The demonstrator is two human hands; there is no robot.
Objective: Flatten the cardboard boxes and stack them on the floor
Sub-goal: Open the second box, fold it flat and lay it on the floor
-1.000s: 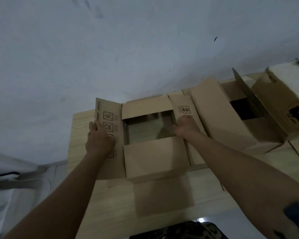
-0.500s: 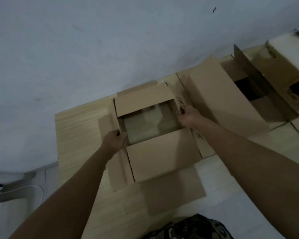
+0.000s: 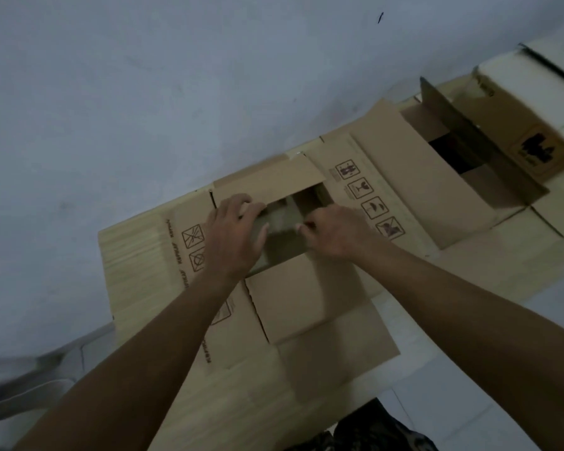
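Note:
An open cardboard box (image 3: 306,297) lies on the wooden table (image 3: 134,255) with its four flaps spread outward; printed handling symbols show on the left and right flaps. Both my hands are at its square opening. My left hand (image 3: 233,236) lies over the left rim, its fingers stretched toward the far flap and its thumb in the opening. At the right rim, my right hand (image 3: 336,234) has its fingers curled over the edge into the opening. The inside of the box is dark and mostly hidden by my hands.
A second open box (image 3: 437,177) stands just right of mine, one flap upright. A third box (image 3: 528,125) with a black print sits at the far right. The grey wall (image 3: 176,76) runs behind the table. Tiled floor (image 3: 453,385) shows at the lower right.
The side flaps have folded out flat, showing their printed symbols. Both hands have moved inward from the side rims to over the opening. The view has shifted.

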